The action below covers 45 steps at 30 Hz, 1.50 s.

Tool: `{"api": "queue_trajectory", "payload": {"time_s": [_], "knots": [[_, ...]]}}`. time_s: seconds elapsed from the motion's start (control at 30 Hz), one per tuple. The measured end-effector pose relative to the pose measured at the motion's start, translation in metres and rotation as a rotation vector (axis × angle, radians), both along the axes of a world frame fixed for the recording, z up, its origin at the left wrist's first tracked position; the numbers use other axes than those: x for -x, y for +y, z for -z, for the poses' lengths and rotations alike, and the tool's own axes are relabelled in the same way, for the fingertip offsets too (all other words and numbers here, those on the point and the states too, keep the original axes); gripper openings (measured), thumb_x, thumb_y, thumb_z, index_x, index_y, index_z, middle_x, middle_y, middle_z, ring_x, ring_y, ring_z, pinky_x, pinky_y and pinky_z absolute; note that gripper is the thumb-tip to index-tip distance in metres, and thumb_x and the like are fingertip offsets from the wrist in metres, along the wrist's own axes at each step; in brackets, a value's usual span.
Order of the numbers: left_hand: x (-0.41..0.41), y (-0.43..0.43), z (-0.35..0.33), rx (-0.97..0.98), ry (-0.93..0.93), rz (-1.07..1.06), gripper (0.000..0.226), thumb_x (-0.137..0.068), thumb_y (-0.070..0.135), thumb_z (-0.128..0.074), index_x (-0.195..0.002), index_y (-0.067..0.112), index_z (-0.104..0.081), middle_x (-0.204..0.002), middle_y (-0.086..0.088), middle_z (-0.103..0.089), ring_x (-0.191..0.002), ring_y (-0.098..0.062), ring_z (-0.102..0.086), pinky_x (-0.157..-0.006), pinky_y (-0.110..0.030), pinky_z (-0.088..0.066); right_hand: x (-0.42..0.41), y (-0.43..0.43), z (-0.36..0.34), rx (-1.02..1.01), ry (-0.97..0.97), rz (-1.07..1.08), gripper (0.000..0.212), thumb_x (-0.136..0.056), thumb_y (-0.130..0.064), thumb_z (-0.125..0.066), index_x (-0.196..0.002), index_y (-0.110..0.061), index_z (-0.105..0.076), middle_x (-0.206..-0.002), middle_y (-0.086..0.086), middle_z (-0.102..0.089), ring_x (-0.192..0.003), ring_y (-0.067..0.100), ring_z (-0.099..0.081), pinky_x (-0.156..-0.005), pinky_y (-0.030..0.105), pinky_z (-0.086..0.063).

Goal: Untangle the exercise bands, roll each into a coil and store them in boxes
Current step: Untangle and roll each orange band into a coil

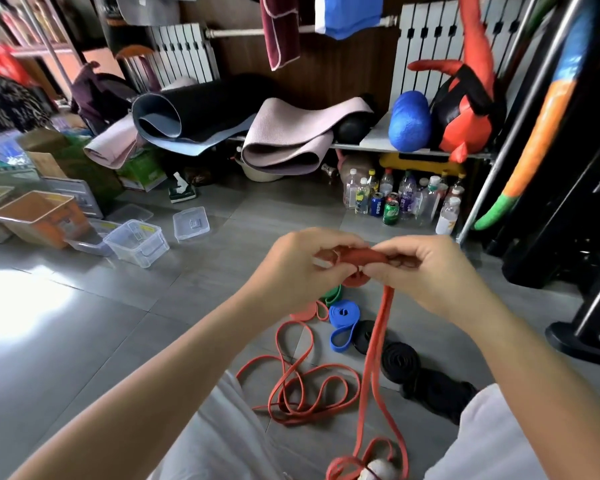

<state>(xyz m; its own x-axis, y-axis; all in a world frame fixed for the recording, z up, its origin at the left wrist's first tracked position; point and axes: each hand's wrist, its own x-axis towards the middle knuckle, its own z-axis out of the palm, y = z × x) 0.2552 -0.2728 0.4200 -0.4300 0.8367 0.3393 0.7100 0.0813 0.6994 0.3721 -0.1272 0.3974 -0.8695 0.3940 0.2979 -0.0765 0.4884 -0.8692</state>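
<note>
2 coils, blue band [343,313] and black band [400,362], lie on the floor at 5 o'clock. I judge nothing is boxed yet; the clear boxes [137,242] wait at 9 o'clock. I have the left hand [291,268] and right hand [426,271] pinching the red band [362,256], starting its roll. The thin red band [302,386] lies loose. The held band's lower end is cut off.

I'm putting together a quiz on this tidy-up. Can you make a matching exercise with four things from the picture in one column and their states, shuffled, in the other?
Things
1. wide red rubber exercise band
2. blue rubber exercise band
3. thin red rubber band
4. clear plastic box

States
A. loose loops on the floor
B. standing open, no lid on
C. partly coiled on the floor
D. pinched between left hand and right hand, tail hanging

Pairs: 1-D, 2-C, 3-A, 4-B
</note>
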Motion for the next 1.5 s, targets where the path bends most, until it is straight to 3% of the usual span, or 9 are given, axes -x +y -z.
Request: {"api": "queue_trajectory", "payload": {"time_s": [0.17, 0.33, 0.4, 0.53, 0.63, 1.03, 1.13, 1.37, 1.5], "knots": [[0.002, 0.02, -0.029, -0.313, -0.51, -0.024, 0.029, -0.082, -0.009, -0.063, -0.102, 0.011, -0.067, -0.098, -0.019, -0.07, -0.089, -0.035, -0.068, -0.085, -0.041, -0.056, 0.013, 0.006, -0.03, 0.251, 0.211, -0.014, 0.012, -0.063, -0.027, -0.073, -0.074, -0.028, -0.075, -0.076, 0.003, -0.074, -0.069, 0.015, -0.069, -0.065, 0.021, -0.055], [0.006, 0.033, -0.041, -0.446, -0.86, 0.015, 0.026, -0.087, -0.004, -0.058, -0.112, 0.001, -0.061, -0.11, -0.025, -0.065, -0.103, -0.04, -0.062, -0.095, -0.053, -0.048, 0.026, 0.007, -0.051, 0.43, 0.314, 0.026, 0.014, -0.065, -0.016, -0.073, -0.078, -0.022, -0.075, -0.075, 0.004, -0.074, -0.067, 0.014, -0.07, -0.061, 0.018, -0.053], [0.009, 0.035, -0.049, -0.427, -0.743, 0.009, 0.026, -0.086, -0.005, -0.059, -0.109, 0.007, -0.061, -0.106, -0.018, -0.068, -0.099, -0.035, -0.066, -0.088, -0.047, -0.054, 0.029, 0.013, -0.064, 0.31, 0.272, 0.022, 0.018, -0.073, -0.007, -0.072, -0.082, -0.022, -0.073, -0.075, 0.0, -0.074, -0.069, 0.011, -0.07, -0.063, 0.017, -0.053], [0.027, 0.032, -0.075, -0.246, 0.063, 0.002, 0.051, -0.081, 0.002, -0.065, -0.108, 0.044, -0.054, -0.099, 0.016, -0.06, -0.091, -0.005, -0.06, -0.078, -0.022, -0.053, 0.034, 0.026, -0.09, 0.019, 0.076, -0.017, 0.025, -0.079, 0.0, -0.069, -0.08, -0.025, -0.07, -0.069, -0.009, -0.072, -0.064, 0.001, -0.067, -0.062, 0.013, -0.051], [0.037, 0.032, -0.092, -0.13, 0.387, 0.05, 0.041, -0.079, 0.011, -0.06, -0.109, 0.039, -0.064, -0.088, 0.025, -0.059, -0.09, 0.002, -0.054, -0.079, -0.012, -0.045, 0.037, 0.031, -0.106, -0.067, 0.025, -0.014, 0.018, -0.079, -0.002, -0.071, -0.082, -0.021, -0.072, -0.073, -0.001, -0.073, -0.062, 0.002, -0.065, -0.064, 0.016, -0.053], [0.021, 0.05, -0.106, -0.571, -0.61, -0.014, 0.031, -0.084, -0.001, -0.065, -0.099, 0.026, -0.07, -0.092, -0.002, -0.073, -0.09, -0.021, -0.071, -0.076, -0.035, -0.058, 0.041, 0.018, -0.127, 0.437, 0.293, 0.104, 0.013, -0.081, -0.009, -0.069, -0.077, -0.02, -0.075, -0.079, 0.01, -0.074, -0.073, 0.021, -0.071, -0.07, 0.026, -0.058], [0.018, 0.048, -0.102, -0.56, -0.53, -0.051, 0.028, -0.085, -0.002, -0.064, -0.097, 0.023, -0.065, -0.094, -0.006, -0.071, -0.089, -0.022, -0.07, -0.075, -0.033, -0.058, 0.039, 0.015, -0.131, 0.339, 0.273, 0.106, 0.018, -0.083, -0.007, -0.067, -0.079, -0.022, -0.073, -0.072, 0.003, -0.074, -0.068, 0.014, -0.07, -0.061, 0.02, -0.055], [0.046, 0.041, -0.118, -0.145, 0.3, 0.033, 0.051, -0.079, 0.016, -0.065, -0.111, 0.054, -0.057, -0.094, 0.036, -0.06, -0.085, 0.019, -0.055, -0.078, -0.004, -0.043, 0.039, 0.03, -0.134, -0.049, 0.062, 0.031, 0.019, -0.084, -0.003, -0.065, -0.089, -0.019, -0.074, -0.055, -0.012, -0.066, -0.049, -0.001, -0.057, -0.052, 0.011, -0.046], [0.056, 0.049, -0.11, -0.245, 0.039, 0.013, 0.053, -0.08, 0.003, -0.069, -0.1, 0.052, -0.066, -0.088, 0.027, -0.068, -0.087, 0.002, -0.066, -0.078, -0.021, -0.055, 0.052, 0.04, -0.128, 0.128, 0.177, 0.018, 0.031, -0.079, -0.005, -0.071, -0.07, -0.034, -0.076, -0.067, -0.003, -0.073, -0.059, 0.005, -0.065, -0.058, 0.016, -0.052]]}}
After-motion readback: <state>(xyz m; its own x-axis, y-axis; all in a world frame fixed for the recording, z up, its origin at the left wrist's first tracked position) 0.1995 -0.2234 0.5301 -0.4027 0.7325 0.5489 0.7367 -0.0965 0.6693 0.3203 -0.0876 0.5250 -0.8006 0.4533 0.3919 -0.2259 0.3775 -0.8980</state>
